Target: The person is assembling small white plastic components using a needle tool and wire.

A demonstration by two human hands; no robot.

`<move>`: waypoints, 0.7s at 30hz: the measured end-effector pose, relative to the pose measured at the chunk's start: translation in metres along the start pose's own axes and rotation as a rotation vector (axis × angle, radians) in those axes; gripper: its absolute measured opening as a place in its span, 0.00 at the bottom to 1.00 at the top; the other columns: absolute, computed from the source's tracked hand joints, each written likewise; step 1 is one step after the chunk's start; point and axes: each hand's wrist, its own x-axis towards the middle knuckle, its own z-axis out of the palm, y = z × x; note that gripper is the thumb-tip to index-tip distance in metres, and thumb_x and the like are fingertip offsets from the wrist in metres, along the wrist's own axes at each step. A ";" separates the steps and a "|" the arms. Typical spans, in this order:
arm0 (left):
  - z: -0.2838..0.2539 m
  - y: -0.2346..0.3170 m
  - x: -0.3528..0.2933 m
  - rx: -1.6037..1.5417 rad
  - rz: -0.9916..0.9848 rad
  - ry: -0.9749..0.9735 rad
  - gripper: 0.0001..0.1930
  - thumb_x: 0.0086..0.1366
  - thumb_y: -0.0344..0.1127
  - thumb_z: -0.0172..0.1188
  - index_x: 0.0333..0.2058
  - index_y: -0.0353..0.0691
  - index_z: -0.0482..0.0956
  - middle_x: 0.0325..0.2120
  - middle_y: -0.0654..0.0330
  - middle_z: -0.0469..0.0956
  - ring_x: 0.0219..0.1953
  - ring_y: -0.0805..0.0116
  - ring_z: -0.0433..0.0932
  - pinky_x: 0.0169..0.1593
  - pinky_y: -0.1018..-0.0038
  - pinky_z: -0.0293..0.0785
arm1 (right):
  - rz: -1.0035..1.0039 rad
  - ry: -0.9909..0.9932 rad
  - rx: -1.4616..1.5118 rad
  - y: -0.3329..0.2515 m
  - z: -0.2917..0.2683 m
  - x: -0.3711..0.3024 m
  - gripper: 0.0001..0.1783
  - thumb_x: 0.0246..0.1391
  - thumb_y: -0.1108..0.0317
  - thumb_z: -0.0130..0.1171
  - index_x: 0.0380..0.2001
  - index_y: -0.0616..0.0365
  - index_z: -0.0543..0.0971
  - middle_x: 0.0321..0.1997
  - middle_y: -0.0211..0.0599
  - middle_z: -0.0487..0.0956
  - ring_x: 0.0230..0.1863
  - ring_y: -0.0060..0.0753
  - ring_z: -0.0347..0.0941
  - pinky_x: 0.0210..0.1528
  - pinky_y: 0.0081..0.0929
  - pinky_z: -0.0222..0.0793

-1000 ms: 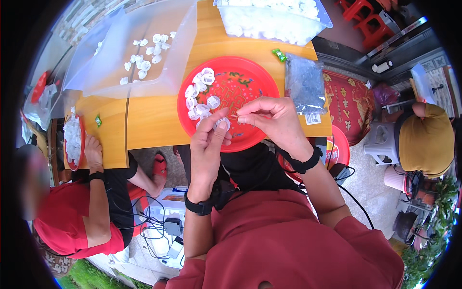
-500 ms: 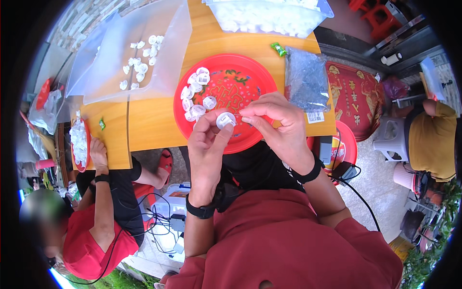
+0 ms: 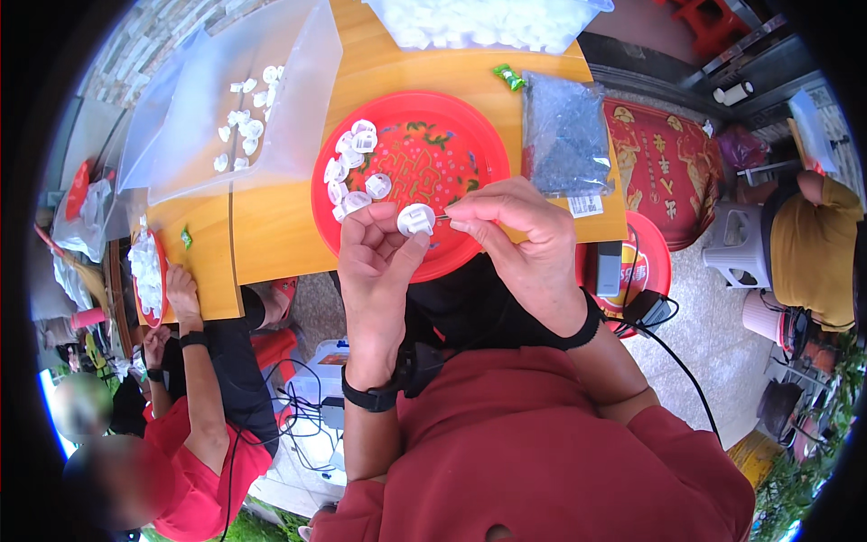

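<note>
My left hand (image 3: 375, 271) pinches a small white round plastic part (image 3: 416, 219) between thumb and fingers, above the near side of a red round tray (image 3: 479, 149). My right hand (image 3: 524, 244) is closed in a pinch on a thin dark pin-like piece (image 3: 442, 217), whose tip meets the right side of the white part; whether it goes in cannot be made out. Several similar white parts (image 3: 338, 169) lie along the tray's left side. The tray's floor carries a printed flower pattern.
Right of the tray lies a clear bag of dark pieces (image 3: 566, 135), with a green wrapped sweet (image 3: 508, 77) beside it. A bin of white parts (image 3: 488, 25) stands behind. At left, a translucent box (image 3: 298, 108) holds white parts; a co-worker's hand (image 3: 183, 294) touches another red tray (image 3: 163, 271).
The view has shifted, so the table sits slightly further left. My hands keep their pinches, and the thin piece now shows between the white part and my right fingers. More of the co-worker shows.
</note>
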 end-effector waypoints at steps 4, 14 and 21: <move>-0.002 -0.002 0.000 0.004 -0.020 0.022 0.14 0.63 0.23 0.57 0.49 0.34 0.73 0.41 0.59 0.77 0.43 0.74 0.76 0.48 0.76 0.76 | -0.031 -0.031 0.001 -0.001 -0.001 -0.001 0.08 0.45 0.80 0.65 0.31 0.58 0.83 0.29 0.34 0.82 0.32 0.32 0.77 0.35 0.26 0.72; 0.002 0.004 -0.002 0.056 -0.038 0.001 0.17 0.63 0.23 0.59 0.51 0.33 0.73 0.43 0.60 0.77 0.44 0.75 0.75 0.51 0.77 0.72 | 0.140 0.032 0.097 -0.009 0.007 -0.007 0.13 0.43 0.79 0.68 0.33 0.61 0.75 0.32 0.37 0.81 0.35 0.32 0.81 0.39 0.26 0.73; 0.003 0.002 -0.001 0.073 0.053 0.007 0.14 0.60 0.20 0.62 0.45 0.34 0.73 0.40 0.60 0.77 0.43 0.75 0.76 0.50 0.77 0.71 | 0.087 -0.016 0.021 -0.011 0.006 -0.006 0.15 0.46 0.78 0.69 0.36 0.62 0.74 0.33 0.35 0.81 0.37 0.24 0.82 0.41 0.19 0.74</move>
